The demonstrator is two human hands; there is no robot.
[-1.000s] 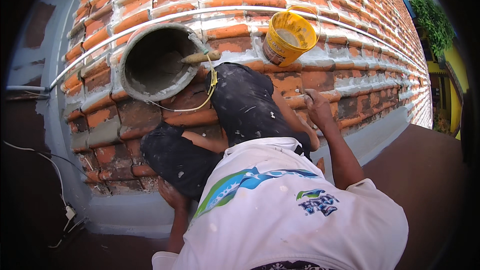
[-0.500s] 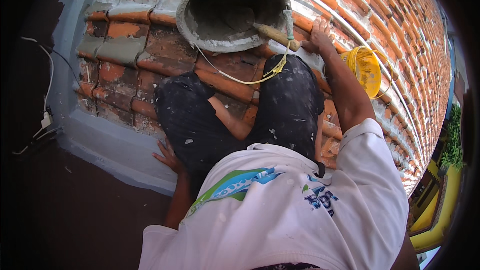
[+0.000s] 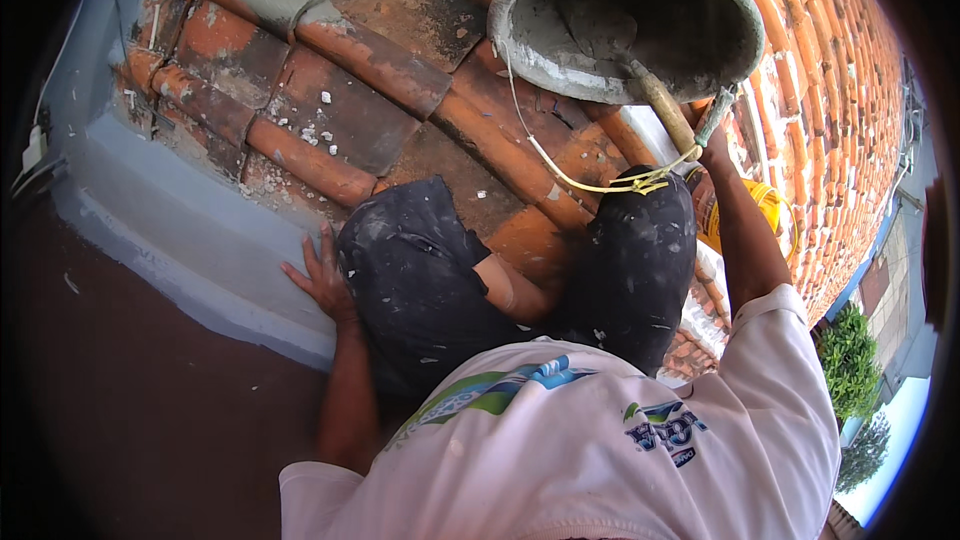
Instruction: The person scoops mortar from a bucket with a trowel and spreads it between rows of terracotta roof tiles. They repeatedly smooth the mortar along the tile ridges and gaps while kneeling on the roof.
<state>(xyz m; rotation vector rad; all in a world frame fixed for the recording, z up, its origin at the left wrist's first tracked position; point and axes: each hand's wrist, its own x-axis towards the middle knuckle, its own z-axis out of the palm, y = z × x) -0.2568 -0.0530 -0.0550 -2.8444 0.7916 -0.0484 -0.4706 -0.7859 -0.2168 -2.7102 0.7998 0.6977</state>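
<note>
I crouch on a roof of orange clay tiles (image 3: pixel 330 120), my knees in dark, paint-spattered trousers (image 3: pixel 430 280). My left hand (image 3: pixel 320 275) lies flat with its fingers spread on the grey cement ledge (image 3: pixel 190 240) at the roof's edge and holds nothing. My right hand (image 3: pixel 715 140) reaches up to the near rim of a grey mortar bucket (image 3: pixel 560 50) and is closed on its thin greenish handle. A trowel with a wooden handle (image 3: pixel 662 105) leans inside the bucket. A yellow cord (image 3: pixel 570 175) hangs from the rim. A yellow container (image 3: pixel 768 208) shows behind my right forearm.
The tiled roof runs on to the right and far side. A dark reddish floor (image 3: pixel 130 400) lies below the ledge at the left, with thin cables (image 3: pixel 40 140) along the wall. Green shrubs (image 3: pixel 850 360) stand at the lower right.
My right hand has moved from the tiles beside the yellow container up to the bucket and closed on its handle. The bucket now looks nearer. My left hand stays on the ledge.
</note>
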